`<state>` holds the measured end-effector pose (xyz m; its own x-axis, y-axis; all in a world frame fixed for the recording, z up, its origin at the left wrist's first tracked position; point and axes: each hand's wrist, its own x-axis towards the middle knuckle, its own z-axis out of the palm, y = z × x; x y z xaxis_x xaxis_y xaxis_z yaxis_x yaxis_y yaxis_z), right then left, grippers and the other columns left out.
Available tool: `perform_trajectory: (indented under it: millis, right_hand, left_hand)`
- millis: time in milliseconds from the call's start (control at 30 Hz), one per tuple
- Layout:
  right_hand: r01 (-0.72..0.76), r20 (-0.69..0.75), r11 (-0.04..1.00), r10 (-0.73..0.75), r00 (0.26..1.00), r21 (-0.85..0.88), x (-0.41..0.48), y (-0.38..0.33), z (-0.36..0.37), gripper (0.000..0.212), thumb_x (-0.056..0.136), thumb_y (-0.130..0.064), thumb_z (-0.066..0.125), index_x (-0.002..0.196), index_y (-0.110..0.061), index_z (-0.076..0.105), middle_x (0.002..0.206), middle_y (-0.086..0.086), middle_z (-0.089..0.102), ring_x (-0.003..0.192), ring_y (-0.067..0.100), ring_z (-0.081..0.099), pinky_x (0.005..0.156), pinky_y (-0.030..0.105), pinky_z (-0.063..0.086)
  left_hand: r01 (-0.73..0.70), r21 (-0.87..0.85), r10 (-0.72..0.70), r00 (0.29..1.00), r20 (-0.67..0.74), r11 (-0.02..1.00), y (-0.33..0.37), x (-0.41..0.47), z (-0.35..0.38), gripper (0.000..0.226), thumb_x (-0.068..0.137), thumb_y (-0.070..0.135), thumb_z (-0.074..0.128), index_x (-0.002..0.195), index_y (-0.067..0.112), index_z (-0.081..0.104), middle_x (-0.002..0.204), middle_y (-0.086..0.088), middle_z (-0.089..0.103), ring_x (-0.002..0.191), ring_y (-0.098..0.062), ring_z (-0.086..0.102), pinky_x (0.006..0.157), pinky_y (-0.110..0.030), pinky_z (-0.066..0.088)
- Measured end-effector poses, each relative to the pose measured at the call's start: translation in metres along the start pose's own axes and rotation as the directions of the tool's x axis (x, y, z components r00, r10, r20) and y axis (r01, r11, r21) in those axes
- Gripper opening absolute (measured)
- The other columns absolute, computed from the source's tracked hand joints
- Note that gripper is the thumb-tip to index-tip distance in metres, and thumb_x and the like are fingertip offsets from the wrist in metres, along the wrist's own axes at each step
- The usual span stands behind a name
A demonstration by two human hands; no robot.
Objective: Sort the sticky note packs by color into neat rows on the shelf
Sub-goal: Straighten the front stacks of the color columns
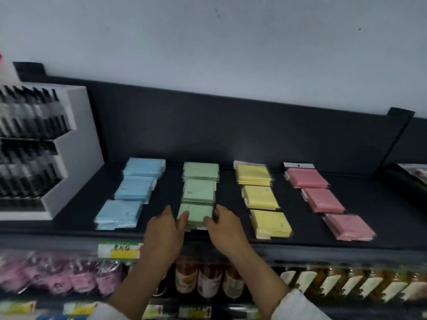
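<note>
On the dark shelf (78, 199) lie four rows of sticky note packs, each row three stacks deep: blue packs (135, 189), green packs (199, 188), yellow packs (260, 196) and pink packs (322, 199). Both hands are at the nearest green stack (197, 213) by the front edge. My left hand (164, 232) touches its left side with thumb and fingers. My right hand (223, 229) touches its right side, fingers lightly bent against the pack's edge. The image is blurred, so I cannot tell whether the fingers pinch the stack.
A white tiered display box (69, 155) of black pens stands at the shelf's left end. A dark object (402, 181) lies at the right end. Below the shelf front edge with a yellow price label (119, 250) are pink packages (53, 276) and bottles (208, 280).
</note>
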<state>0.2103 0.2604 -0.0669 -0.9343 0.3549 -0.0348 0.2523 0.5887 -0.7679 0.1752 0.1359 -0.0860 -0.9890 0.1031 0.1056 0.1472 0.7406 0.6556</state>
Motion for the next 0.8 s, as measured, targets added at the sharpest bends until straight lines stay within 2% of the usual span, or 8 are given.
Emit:
perform_trajectory:
  millis: [133, 267, 367, 467, 533, 600, 700, 800]
  right_hand:
    - [-0.024, -0.073, 0.998, 0.020, 0.997, -0.063, 0.006, -0.003, 0.011, 0.019, 0.092, -0.025, 0.051, 0.102, -0.009, 0.056, 0.100, 0.006, 0.063, 0.086, 0.021, 0.059, 0.068, 0.027, 0.045]
    - [-0.045, -0.129, 0.997, 0.038, 0.991, -0.056, 0.004, -0.004, 0.015, 0.020, 0.089, -0.015, 0.053, 0.106, -0.010, 0.061, 0.105, 0.007, 0.066, 0.089, 0.022, 0.063, 0.072, 0.027, 0.051]
    - [-0.048, -0.137, 0.998, 0.042, 0.990, -0.047, 0.003, -0.005, 0.015, 0.019, 0.088, -0.014, 0.054, 0.105, -0.009, 0.061, 0.104, 0.008, 0.066, 0.088, 0.023, 0.063, 0.070, 0.028, 0.052]
    - [-0.066, -0.107, 0.998, 0.064, 0.992, -0.012, 0.001, -0.010, 0.014, 0.019, 0.088, -0.017, 0.054, 0.103, -0.007, 0.058, 0.103, 0.010, 0.065, 0.084, 0.022, 0.060, 0.064, 0.025, 0.045]
    - [-0.037, -0.124, 0.999, 0.037, 0.992, 0.004, -0.005, -0.015, 0.012, 0.024, 0.089, -0.016, 0.052, 0.111, -0.007, 0.056, 0.105, 0.008, 0.064, 0.083, 0.019, 0.058, 0.065, 0.025, 0.044]
    - [0.050, -0.178, 0.999, -0.048, 0.983, 0.005, -0.013, -0.024, 0.012, 0.041, 0.092, -0.015, 0.050, 0.131, -0.007, 0.046, 0.118, 0.007, 0.060, 0.095, 0.019, 0.059, 0.077, 0.026, 0.048]
    - [0.195, -0.123, 0.980, -0.189, 0.974, 0.041, -0.023, -0.048, 0.024, 0.053, 0.095, -0.017, 0.048, 0.145, -0.011, 0.030, 0.142, 0.005, 0.044, 0.126, 0.017, 0.045, 0.095, 0.018, 0.035]
    - [0.191, 0.089, 0.967, -0.208, 0.974, 0.169, -0.023, -0.072, 0.051, 0.057, 0.092, -0.015, 0.052, 0.144, -0.010, 0.028, 0.144, -0.001, 0.039, 0.133, 0.016, 0.038, 0.103, 0.022, 0.033]
  left_hand:
    - [-0.032, -0.025, 0.031, 0.999, -0.016, 0.999, 0.002, 0.003, 0.001, 0.040, 0.096, 0.038, 0.042, 0.109, 0.002, 0.055, 0.106, -0.018, 0.064, 0.098, -0.031, 0.059, 0.073, -0.031, 0.042]
    - [-0.095, 0.004, 0.095, 0.993, -0.073, 0.995, -0.001, 0.002, 0.002, 0.025, 0.095, 0.032, 0.047, 0.080, 0.012, 0.052, 0.086, -0.012, 0.066, 0.070, -0.020, 0.055, 0.057, -0.027, 0.031]
    - [-0.111, -0.002, 0.111, 0.992, -0.062, 0.994, -0.003, 0.005, 0.003, 0.028, 0.094, 0.033, 0.047, 0.086, 0.008, 0.059, 0.086, -0.010, 0.066, 0.073, -0.020, 0.058, 0.058, -0.026, 0.033]
    - [-0.125, 0.016, 0.125, 0.992, -0.033, 0.992, -0.004, 0.006, -0.003, 0.033, 0.094, 0.038, 0.046, 0.083, 0.008, 0.054, 0.089, -0.013, 0.065, 0.083, -0.027, 0.061, 0.061, -0.029, 0.036]
    - [-0.155, 0.010, 0.155, 0.983, -0.096, 0.988, -0.009, 0.006, -0.014, 0.035, 0.095, 0.037, 0.045, 0.098, 0.005, 0.059, 0.097, -0.015, 0.066, 0.091, -0.029, 0.060, 0.070, -0.031, 0.042]
    - [-0.228, 0.006, 0.222, 0.939, -0.261, 0.974, -0.020, 0.007, -0.030, 0.037, 0.094, 0.034, 0.047, 0.110, 0.004, 0.061, 0.095, -0.017, 0.067, 0.089, -0.029, 0.061, 0.074, -0.033, 0.044]
    - [-0.261, -0.002, 0.233, 0.865, -0.443, 0.965, -0.044, 0.013, -0.059, 0.033, 0.093, 0.027, 0.051, 0.114, 0.005, 0.062, 0.094, -0.017, 0.068, 0.089, -0.030, 0.061, 0.075, -0.033, 0.046]
    - [-0.107, 0.030, 0.109, 0.902, -0.418, 0.994, -0.076, 0.026, -0.083, 0.047, 0.094, 0.028, 0.050, 0.131, 0.000, 0.048, 0.113, -0.023, 0.064, 0.105, -0.038, 0.057, 0.084, -0.040, 0.047]
